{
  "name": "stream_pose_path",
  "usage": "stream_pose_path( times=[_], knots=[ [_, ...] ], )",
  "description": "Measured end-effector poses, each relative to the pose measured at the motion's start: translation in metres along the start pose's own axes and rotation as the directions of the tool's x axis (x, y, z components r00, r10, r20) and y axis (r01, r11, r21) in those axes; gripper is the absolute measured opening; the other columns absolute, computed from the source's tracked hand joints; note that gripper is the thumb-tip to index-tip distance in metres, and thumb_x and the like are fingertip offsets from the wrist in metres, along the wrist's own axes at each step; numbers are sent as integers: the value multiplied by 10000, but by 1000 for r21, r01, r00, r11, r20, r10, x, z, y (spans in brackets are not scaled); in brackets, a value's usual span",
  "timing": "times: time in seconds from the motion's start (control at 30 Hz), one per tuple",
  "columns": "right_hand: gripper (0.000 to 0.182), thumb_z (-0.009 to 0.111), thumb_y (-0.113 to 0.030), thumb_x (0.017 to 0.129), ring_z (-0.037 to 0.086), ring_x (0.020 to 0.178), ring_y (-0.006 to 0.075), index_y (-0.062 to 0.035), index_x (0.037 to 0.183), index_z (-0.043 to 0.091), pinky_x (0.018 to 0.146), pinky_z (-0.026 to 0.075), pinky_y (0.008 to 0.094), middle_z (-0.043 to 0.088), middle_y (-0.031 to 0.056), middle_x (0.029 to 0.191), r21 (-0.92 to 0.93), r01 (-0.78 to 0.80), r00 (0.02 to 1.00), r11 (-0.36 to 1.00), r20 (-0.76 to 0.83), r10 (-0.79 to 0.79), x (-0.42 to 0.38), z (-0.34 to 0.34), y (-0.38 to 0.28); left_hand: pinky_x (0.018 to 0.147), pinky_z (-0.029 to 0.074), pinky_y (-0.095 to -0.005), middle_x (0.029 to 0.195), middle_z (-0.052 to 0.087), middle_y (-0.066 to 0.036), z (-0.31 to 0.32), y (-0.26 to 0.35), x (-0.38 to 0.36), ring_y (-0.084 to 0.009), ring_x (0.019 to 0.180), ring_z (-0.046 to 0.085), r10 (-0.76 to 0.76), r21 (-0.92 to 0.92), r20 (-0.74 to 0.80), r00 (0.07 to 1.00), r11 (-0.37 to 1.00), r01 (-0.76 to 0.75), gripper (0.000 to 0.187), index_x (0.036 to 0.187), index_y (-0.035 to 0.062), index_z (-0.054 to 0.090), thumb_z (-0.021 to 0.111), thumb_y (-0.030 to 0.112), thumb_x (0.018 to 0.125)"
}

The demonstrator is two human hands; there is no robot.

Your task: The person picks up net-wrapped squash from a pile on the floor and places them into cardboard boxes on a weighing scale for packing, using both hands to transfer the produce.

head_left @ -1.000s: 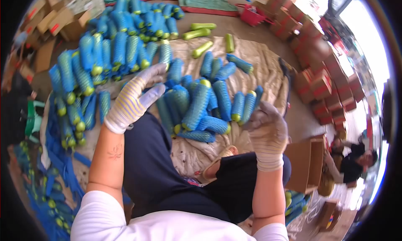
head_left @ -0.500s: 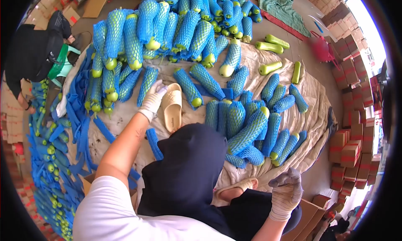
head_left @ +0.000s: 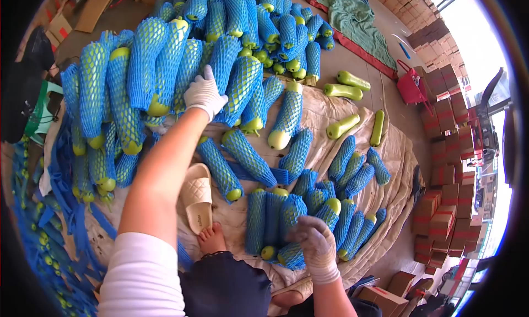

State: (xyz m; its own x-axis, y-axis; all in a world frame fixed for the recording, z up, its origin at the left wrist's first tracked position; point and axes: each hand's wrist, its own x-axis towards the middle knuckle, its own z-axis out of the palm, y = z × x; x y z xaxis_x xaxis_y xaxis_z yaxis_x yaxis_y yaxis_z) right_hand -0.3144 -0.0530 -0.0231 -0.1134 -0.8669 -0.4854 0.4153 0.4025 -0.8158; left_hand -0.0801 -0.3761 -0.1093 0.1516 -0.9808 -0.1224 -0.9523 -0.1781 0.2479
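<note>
In a white glove, my left hand (head_left: 205, 93) rests at the front of a tall pile of long green gourds in blue foam net sleeves, beside one netted gourd (head_left: 243, 88). Its fingers look stretched rather than wrapped round anything. My right hand (head_left: 317, 242), in a white glove with greyish fingers, hovers over a lower group of netted gourds (head_left: 256, 220). Its fingers are apart and slightly bent, and I see nothing in them. Between the two groups, more netted gourds (head_left: 248, 157) lie on a beige cloth (head_left: 394, 198).
Several bare gourds (head_left: 343, 126) lie at the cloth's right side. A beige slipper (head_left: 197, 198) sits by my bare foot (head_left: 212, 238). Loose blue sleeves (head_left: 60, 179) heap at left, near a green stool (head_left: 44, 110) and a person in black. Stacked cartons (head_left: 443, 223) line the right.
My left hand has moved forward from near the slipper to the pile. My right hand has moved left over the lower gourds. My bare foot now shows out of the slipper.
</note>
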Motion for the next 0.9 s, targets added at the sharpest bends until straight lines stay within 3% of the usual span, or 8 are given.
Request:
stream_pose_path(
  times=[0.1, 0.2, 0.3, 0.4, 0.5, 0.73, 0.83, 0.9],
  knots=[
    [416, 580, -262, 887, 628, 933, 243, 28, 1184, 540, 877, 480, 366, 639, 154, 1020, -38, 8, 992, 999, 126, -3, 64, 28, -11, 935, 442, -349, 1201, 569, -152, -2, -29, 12, -260, 1034, 583, 337, -921, 94, 937, 387, -47, 806, 1363, -6, 339, 751, 317, 751],
    [546, 640, -329, 846, 599, 1017, 269, 13, 1245, 494, 933, 451, 408, 610, 165, 1102, 72, 94, 986, 993, 133, -103, 120, 62, -12, 996, 385, -322, 1253, 496, -117, -27, -8, -59, -187, 1134, 476, 610, -943, -126, 782, 170, -285, 808, 1396, -3, 319, 709, 396, 812],
    [783, 740, -434, 750, 532, 1137, 295, -3, 1318, 418, 1016, 390, 462, 561, 166, 1199, 247, 63, 982, 967, 156, -104, 147, 49, -21, 1011, 376, -357, 1291, 501, -138, -40, 5, -61, -228, 1202, 472, 756, -963, 263, 599, 242, 117, 821, 1415, 21, 318, 701, 429, 815],
    [798, 742, -475, 719, 577, 1014, 292, -5, 1287, 436, 951, 443, 460, 584, 138, 1093, 435, 48, 993, 899, 73, -88, 120, 17, -25, 1027, 371, -406, 1304, 480, -194, 8, 27, -11, -337, 1204, 473, 378, -506, -151, 913, 764, -400, 755, 1375, 23, 368, 694, 399, 807],
    [883, 741, -535, 684, 579, 974, 287, 10, 1294, 409, 877, 477, 453, 593, 142, 1004, 608, 68, 997, 791, -7, -80, 66, -47, -34, 991, 404, -463, 1304, 439, -200, 46, 49, 18, -361, 1188, 455, 87, -116, 13, 996, 990, -84, 1030, 1437, 59, 224, 775, 479, 675],
    [848, 678, -514, 768, 603, 859, 305, 27, 1338, 359, 734, 528, 420, 558, 178, 1046, 347, 399, 913, 849, -232, -334, -116, -149, -116, 908, 478, -451, 1234, 491, -240, 52, 77, 3, -391, 1064, 576, 220, -100, 41, 975, 972, -215, 981, 1446, 103, 173, 773, 305, 696],
    [734, 601, -506, 825, 615, 889, 287, 0, 1315, 394, 725, 550, 383, 568, 170, 1041, -70, 513, 712, 855, -521, -470, -219, -170, -140, 880, 471, -432, 1070, 609, -216, 108, 28, 30, -326, 1003, 615, 289, -625, -230, 929, 688, -368, 676, 1258, -40, 441, 731, 269, 732],
    [567, 594, -425, 849, 631, 855, 250, -33, 1240, 478, 725, 549, 370, 609, 147, 1024, -123, 454, 550, 882, -741, -386, -289, -186, -144, 755, 511, -342, 934, 608, -103, 68, -16, 0, -227, 805, 612, 437, -892, 446, 781, 291, 346, 471, 1112, 11, 562, 626, 386, 835]
  ],
)
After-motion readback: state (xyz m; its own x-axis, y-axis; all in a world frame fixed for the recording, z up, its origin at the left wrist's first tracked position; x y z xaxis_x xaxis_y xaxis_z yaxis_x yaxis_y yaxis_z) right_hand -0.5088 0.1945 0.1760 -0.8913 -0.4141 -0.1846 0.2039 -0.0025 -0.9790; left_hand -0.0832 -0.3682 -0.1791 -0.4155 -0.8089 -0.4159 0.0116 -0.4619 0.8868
